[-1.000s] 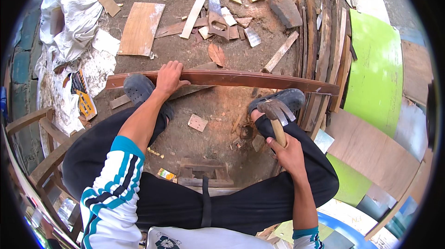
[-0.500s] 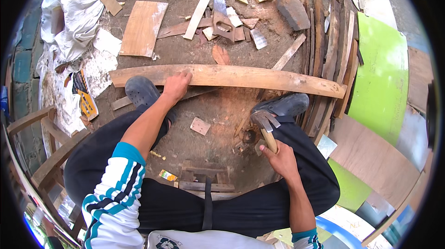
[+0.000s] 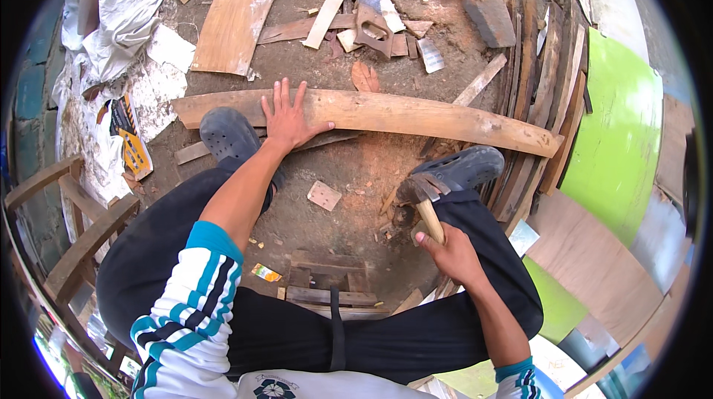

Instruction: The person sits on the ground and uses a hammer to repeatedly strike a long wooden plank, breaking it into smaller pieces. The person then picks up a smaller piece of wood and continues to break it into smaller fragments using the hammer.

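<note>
A long wooden plank (image 3: 401, 112) lies crosswise in front of my feet. My left hand (image 3: 287, 118) rests on its left part, palm down with the fingers spread. In my right hand (image 3: 451, 252) is a claw hammer (image 3: 430, 215), gripped by its pale wooden handle. The metal head points away from me, just short of my right clog (image 3: 468, 167), and the plank is beyond it. My left clog (image 3: 227, 134) touches or overlaps the plank near its left end; exactly how they meet I cannot tell.
Beyond the plank lie a handsaw (image 3: 371, 20), a square board (image 3: 236, 26), a dark stone block (image 3: 488, 18) and wood offcuts. Long strips (image 3: 529, 65) are stacked at right, beside a green panel (image 3: 620, 128). A wooden chair (image 3: 82, 250) stands at left; a yellow-handled tool (image 3: 134, 150) lies near it.
My left hand has opened from gripping the plank's edge to lying flat with its fingers spread. My right hand keeps the hammer in nearly the same place. The view has shifted slightly.
</note>
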Motion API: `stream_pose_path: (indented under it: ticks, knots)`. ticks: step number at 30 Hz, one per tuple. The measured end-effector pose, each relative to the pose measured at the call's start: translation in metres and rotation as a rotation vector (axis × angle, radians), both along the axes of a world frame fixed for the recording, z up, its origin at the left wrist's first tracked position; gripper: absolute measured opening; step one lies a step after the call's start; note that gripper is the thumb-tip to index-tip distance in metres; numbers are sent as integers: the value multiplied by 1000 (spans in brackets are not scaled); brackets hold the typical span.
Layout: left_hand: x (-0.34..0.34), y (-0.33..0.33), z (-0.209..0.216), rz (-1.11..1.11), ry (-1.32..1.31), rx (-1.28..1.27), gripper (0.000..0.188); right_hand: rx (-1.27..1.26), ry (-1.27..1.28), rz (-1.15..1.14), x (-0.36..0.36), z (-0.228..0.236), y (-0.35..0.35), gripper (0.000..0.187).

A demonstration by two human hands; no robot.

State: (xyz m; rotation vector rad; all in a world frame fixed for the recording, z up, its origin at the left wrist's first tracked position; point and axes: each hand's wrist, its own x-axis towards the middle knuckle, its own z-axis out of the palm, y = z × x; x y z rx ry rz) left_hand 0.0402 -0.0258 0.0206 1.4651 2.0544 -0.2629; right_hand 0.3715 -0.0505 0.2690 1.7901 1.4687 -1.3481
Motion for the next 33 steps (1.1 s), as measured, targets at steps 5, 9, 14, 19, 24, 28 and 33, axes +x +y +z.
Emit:
stream_pose_path:
  ticks: [5, 9, 14, 19, 24, 28, 33]
  knots:
    - [3, -1, -1, 34, -9, -19, 127, 48, 47, 83, -41, -36, 50, 50]
    - [-1, 4, -1, 39, -94, -49, 127, 98, 32, 132, -94, -67, 107, 62]
    - [-8, 2, -1, 24, -101, -47, 126, 384, 251, 54, -146, -81, 137, 60]
    - [-4, 4, 3, 6, -132, -45, 126, 359, 134, 209, -130, -115, 115, 60]
    - [-9, -8, -5, 11, -85, -7, 125, -39, -20, 75, -148, -87, 130, 62]
    - [-9, -4, -1, 19, -72, -24, 123, 287, 215, 22, -145, -87, 124, 64]
    - [-2, 3, 1, -12, -95, -13, 123, 510, 263, 115, -106, -144, 87, 57]
